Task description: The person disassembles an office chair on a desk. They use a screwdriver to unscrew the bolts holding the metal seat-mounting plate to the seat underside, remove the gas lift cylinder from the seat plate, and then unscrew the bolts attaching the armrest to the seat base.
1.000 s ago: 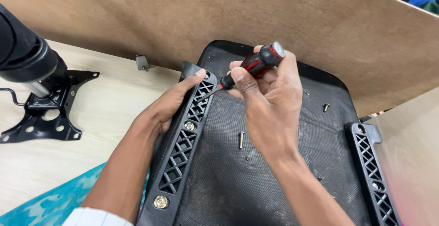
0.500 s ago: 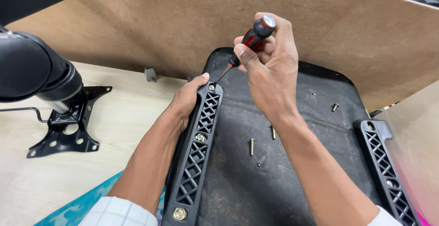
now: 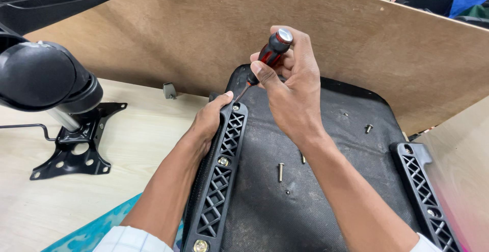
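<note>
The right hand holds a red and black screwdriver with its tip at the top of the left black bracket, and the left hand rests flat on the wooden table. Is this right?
Not fully. In the head view, the right hand does hold the red and black screwdriver at the top of the left black bracket. However, the left hand is not flat on the wooden table; it grips the upper end of that bracket.

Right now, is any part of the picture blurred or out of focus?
Head view: the red-and-black screwdriver and right hand are sharp; the big black rounded part at left is soft; the lower right corner shows a pink blur.
</note>
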